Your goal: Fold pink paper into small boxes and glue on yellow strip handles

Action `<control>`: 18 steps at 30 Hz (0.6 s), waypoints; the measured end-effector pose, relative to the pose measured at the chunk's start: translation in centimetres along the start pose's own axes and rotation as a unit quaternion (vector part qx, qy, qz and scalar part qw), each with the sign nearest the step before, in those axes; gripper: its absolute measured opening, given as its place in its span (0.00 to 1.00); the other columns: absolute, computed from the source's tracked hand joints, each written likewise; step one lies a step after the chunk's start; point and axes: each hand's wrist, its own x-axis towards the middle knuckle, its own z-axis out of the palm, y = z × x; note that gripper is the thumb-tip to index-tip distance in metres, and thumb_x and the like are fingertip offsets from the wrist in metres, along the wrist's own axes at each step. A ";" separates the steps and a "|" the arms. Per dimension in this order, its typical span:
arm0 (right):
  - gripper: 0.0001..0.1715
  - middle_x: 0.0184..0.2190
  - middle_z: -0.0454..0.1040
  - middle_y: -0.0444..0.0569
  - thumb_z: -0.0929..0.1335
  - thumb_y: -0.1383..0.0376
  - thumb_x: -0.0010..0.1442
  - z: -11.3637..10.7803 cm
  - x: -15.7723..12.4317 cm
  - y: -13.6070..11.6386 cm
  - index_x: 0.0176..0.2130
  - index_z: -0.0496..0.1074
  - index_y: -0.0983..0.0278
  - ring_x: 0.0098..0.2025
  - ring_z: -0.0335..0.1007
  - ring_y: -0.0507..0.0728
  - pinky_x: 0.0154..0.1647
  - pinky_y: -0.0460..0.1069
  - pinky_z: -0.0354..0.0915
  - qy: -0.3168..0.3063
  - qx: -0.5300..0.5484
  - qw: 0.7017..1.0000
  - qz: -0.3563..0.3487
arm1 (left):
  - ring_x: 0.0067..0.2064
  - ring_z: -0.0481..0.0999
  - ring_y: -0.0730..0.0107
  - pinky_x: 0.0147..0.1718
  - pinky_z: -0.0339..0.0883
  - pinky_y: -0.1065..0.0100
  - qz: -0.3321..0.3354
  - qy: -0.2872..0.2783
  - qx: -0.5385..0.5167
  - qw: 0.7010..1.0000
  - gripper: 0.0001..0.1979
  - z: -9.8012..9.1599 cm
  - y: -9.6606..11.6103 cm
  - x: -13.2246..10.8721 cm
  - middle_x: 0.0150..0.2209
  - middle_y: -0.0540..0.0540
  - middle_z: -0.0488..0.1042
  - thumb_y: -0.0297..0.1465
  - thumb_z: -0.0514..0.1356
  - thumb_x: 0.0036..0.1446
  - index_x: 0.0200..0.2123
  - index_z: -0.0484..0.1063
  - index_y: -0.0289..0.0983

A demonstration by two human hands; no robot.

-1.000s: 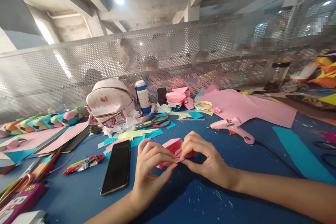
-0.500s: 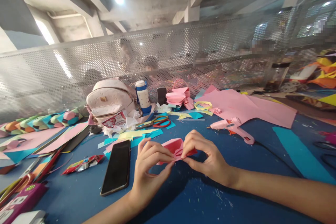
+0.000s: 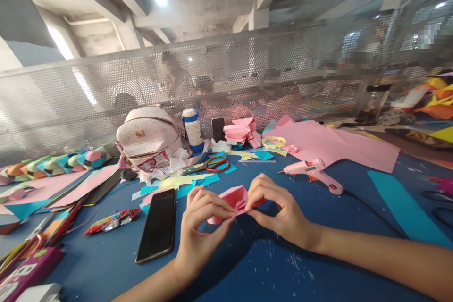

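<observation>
A folded piece of pink paper [image 3: 234, 197] is held above the blue table between my two hands. My left hand [image 3: 205, 217] pinches its near left edge between thumb and fingers. With thumb and index finger, my right hand [image 3: 274, 207] grips the same edge just to the right, fingertips close to those of the left. Part of the paper is hidden behind the fingers. A black phone [image 3: 157, 226] lies left of my left hand. The pink glue gun [image 3: 314, 172] rests on its side beyond my right hand, its cord trailing right.
Scissors [image 3: 217, 164] lie among yellow and blue paper scraps. Behind them stand a pale backpack [image 3: 150, 127] and a white bottle [image 3: 193, 132]. Large pink sheets [image 3: 329, 144] cover the back right; a blue strip [image 3: 406, 210] lies right. A perforated metal screen [image 3: 226, 66] borders the table.
The pink paper has tilted slightly in my fingers, and my right hand has shifted a little. Both hands keep their pinch on it; the things on the table are unmoved.
</observation>
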 end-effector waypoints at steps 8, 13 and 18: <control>0.04 0.30 0.70 0.45 0.70 0.70 0.60 -0.1 0.1 0.0 0.34 0.72 0.62 0.36 0.65 0.55 0.41 0.53 0.62 0.005 -0.004 1.000 0.007 | 0.37 0.76 0.68 0.49 0.57 0.57 -0.027 -0.012 -0.003 1.000 0.06 0.2 -0.5 0.2 0.33 0.53 0.79 0.25 0.65 0.56 0.30 0.74 0.41; 0.03 0.30 0.71 0.45 0.70 0.69 0.61 -0.1 0.1 0.2 0.34 0.71 0.61 0.37 0.65 0.56 0.42 0.53 0.62 0.003 -0.008 1.000 0.011 | 0.36 0.75 0.68 0.48 0.58 0.58 -0.019 -0.006 -0.010 1.000 0.07 0.2 -0.7 0.0 0.34 0.53 0.78 0.23 0.64 0.56 0.31 0.74 0.41; 0.02 0.32 0.71 0.46 0.69 0.68 0.61 0.1 -0.2 0.3 0.35 0.71 0.61 0.38 0.65 0.57 0.44 0.54 0.62 -0.010 -0.009 1.000 0.006 | 0.35 0.75 0.67 0.48 0.59 0.57 -0.003 -0.007 -0.007 1.000 0.07 0.2 -0.5 -0.1 0.33 0.51 0.78 0.24 0.64 0.57 0.30 0.74 0.41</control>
